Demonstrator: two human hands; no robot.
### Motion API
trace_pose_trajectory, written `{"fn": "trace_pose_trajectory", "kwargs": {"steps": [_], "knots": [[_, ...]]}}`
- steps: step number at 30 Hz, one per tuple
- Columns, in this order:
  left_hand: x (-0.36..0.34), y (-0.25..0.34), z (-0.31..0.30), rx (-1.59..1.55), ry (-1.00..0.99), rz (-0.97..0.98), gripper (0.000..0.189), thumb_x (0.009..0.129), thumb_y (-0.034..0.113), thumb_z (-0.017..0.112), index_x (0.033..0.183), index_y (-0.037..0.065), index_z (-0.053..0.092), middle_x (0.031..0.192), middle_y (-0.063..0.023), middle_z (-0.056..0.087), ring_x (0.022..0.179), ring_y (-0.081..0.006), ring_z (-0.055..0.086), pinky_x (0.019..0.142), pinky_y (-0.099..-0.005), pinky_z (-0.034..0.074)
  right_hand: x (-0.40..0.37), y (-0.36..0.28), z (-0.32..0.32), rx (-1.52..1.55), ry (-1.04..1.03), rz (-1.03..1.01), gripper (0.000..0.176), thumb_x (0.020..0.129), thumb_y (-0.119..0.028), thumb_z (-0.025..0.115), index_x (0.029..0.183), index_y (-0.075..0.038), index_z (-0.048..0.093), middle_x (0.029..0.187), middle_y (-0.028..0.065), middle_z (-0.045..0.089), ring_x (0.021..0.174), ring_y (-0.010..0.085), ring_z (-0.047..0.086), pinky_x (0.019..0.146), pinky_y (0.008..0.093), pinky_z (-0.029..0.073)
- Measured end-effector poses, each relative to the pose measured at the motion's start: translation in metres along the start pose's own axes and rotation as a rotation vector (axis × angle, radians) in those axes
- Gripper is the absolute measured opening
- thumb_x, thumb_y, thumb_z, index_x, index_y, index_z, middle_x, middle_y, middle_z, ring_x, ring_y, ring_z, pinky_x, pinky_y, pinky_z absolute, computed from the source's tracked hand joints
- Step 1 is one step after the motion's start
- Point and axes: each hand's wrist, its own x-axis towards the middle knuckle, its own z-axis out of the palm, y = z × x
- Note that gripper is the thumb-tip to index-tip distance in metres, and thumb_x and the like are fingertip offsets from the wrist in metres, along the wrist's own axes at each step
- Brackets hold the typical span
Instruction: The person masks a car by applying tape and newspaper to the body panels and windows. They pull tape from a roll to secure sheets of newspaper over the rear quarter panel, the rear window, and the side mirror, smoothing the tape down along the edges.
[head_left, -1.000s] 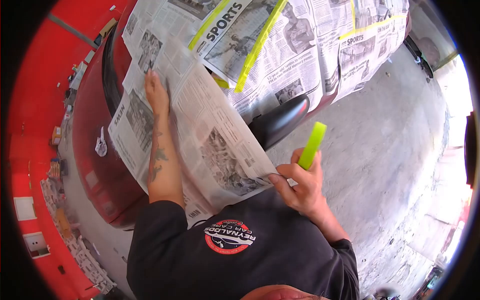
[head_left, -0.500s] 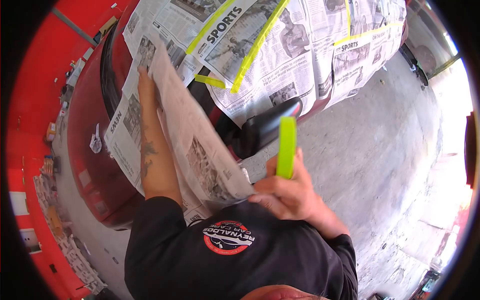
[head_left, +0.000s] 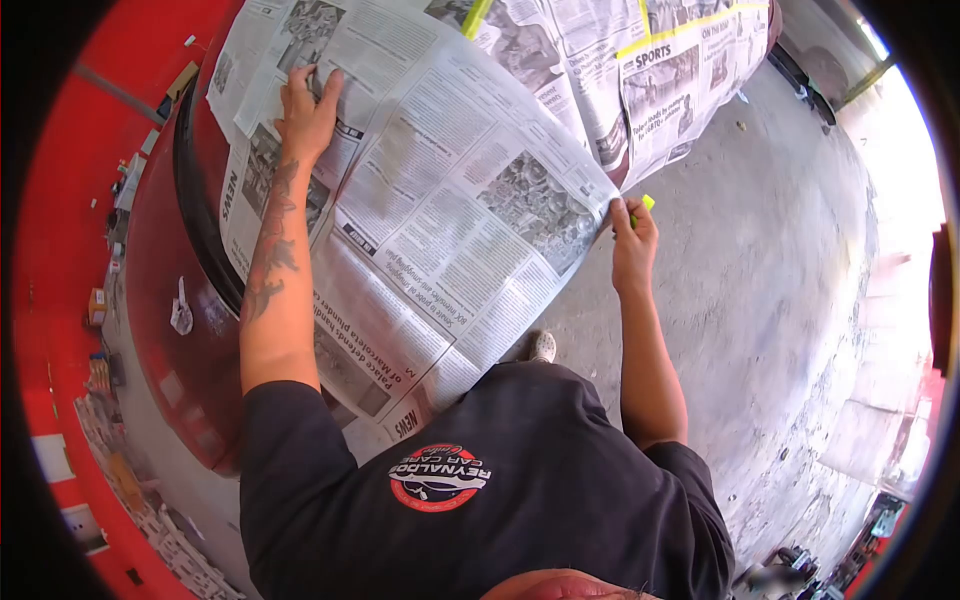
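Concrete floor (head_left: pixel 760 300) beside dark red car (head_left: pixel 165 340). Newspaper sheet (head_left: pixel 450 180) lies between 2 hands: left hand (head_left: pixel 307 120) open, palm down on the paper; right hand (head_left: pixel 634 235) closed, pinching 1 corner plus yellow-green tape (head_left: pixel 646 204). Farther out, SPORTS page (head_left: pixel 675 90) taped over car.

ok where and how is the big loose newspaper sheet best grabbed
Probably by its outer corner, from the right, in a thumb-and-finger pinch, where the right hand has it. The sheet is thin and flat, and that corner juts past the dark red car over the floor.
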Motion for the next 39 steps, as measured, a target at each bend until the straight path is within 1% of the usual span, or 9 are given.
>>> {"fn": "trace_pose_trajectory", "kwargs": {"steps": [3,6,7,8,9,19,28,37,39], "knots": [[-0.004,0.006,0.007,0.109,0.05,0.046,0.087,0.092,0.074,0.043,0.155,0.016,0.029,0.163,-0.0171,0.022,0.15,-0.0429,0.014,0.112,-0.0724,0.006,-0.007,0.009,0.005,0.297,0.016,0.211,0.019,0.102,-0.025,0.058,0.099,-0.007,0.063,0.075,-0.0083,0.051,0.065,0.0028,0.041,0.061,0.0207,0.032],[-0.009,0.004,0.011,0.168,0.064,0.064,0.087,0.092,0.075,0.042,0.155,0.016,0.03,0.163,-0.018,0.021,0.15,-0.0452,0.013,0.112,-0.0722,0.004,-0.046,0.023,0.006,0.654,-0.163,0.36,0.038,0.102,-0.028,0.056,0.129,-0.002,0.056,0.118,0.0068,0.065,0.107,0.0183,0.061,0.093,0.0346,0.048],[-0.009,0.003,0.012,0.166,0.066,0.069,0.087,0.092,0.075,0.041,0.156,0.016,0.029,0.163,-0.0181,0.021,0.15,-0.0455,0.014,0.112,-0.0722,0.004,-0.068,0.044,-0.006,0.76,-0.406,0.355,0.05,0.102,-0.03,0.053,0.142,0.001,0.045,0.141,0.012,0.054,0.131,0.0252,0.05,0.11,0.0421,0.039],[-0.011,0.002,0.012,0.165,0.066,0.07,0.088,0.092,0.075,0.041,0.156,0.016,0.029,0.163,-0.0182,0.021,0.149,-0.0458,0.014,0.112,-0.0723,0.005,-0.085,0.047,0.0,0.73,-0.384,0.57,0.077,0.084,-0.039,0.077,0.14,0.002,0.044,0.132,0.0105,0.059,0.12,0.0215,0.056,0.105,0.0385,0.041],[-0.013,0.003,0.013,0.164,0.069,0.069,0.088,0.092,0.075,0.041,0.156,0.016,0.029,0.163,-0.0184,0.021,0.149,-0.0461,0.014,0.112,-0.0724,0.005,-0.103,0.05,-0.001,0.692,-0.451,0.618,0.076,0.084,-0.034,0.079,0.14,0.002,0.043,0.134,0.0111,0.058,0.124,0.0213,0.054,0.107,0.0387,0.041],[-0.044,0.062,0.007,-0.091,0.025,0.225,0.07,0.1,0.052,0.05,0.15,0.005,0.039,0.154,-0.0231,0.036,0.145,-0.0384,0.03,0.116,-0.043,0.029,-0.054,0.076,0.006,0.24,-0.519,0.596,0.035,0.087,-0.016,0.076,0.116,0.001,0.067,0.104,0.0048,0.07,0.089,0.0147,0.059,0.08,0.0311,0.045],[-0.043,0.043,0.003,-0.001,-0.018,0.42,0.063,0.101,0.047,0.05,0.149,0.007,0.042,0.156,-0.0233,0.034,0.145,-0.0393,0.03,0.117,-0.0456,0.026,-0.053,0.147,0.024,0.46,-0.448,0.76,0.025,0.091,-0.014,0.073,0.113,-0.003,0.069,0.094,0.002,0.069,0.075,0.01,0.054,0.065,0.0258,0.039],[-0.033,0.034,0.007,0.171,-0.016,0.445,0.077,0.098,0.063,0.044,0.155,0.013,0.031,0.16,-0.0221,0.025,0.148,-0.0462,0.02,0.115,-0.0652,0.014,-0.056,0.135,0.031,0.381,-0.355,0.703,0.021,0.091,-0.014,0.07,0.11,-0.005,0.07,0.089,0.0001,0.068,0.075,0.0099,0.056,0.066,0.0253,0.042],[-0.032,0.035,0.006,0.135,-0.024,0.456,0.078,0.097,0.063,0.044,0.155,0.013,0.031,0.16,-0.0218,0.025,0.148,-0.0465,0.019,0.114,-0.0662,0.014,-0.062,0.122,0.033,0.439,-0.236,0.684,0.03,0.096,-0.019,0.065,0.122,-0.004,0.062,0.109,0.0007,0.067,0.084,0.0088,0.057,0.074,0.0255,0.042]]}}
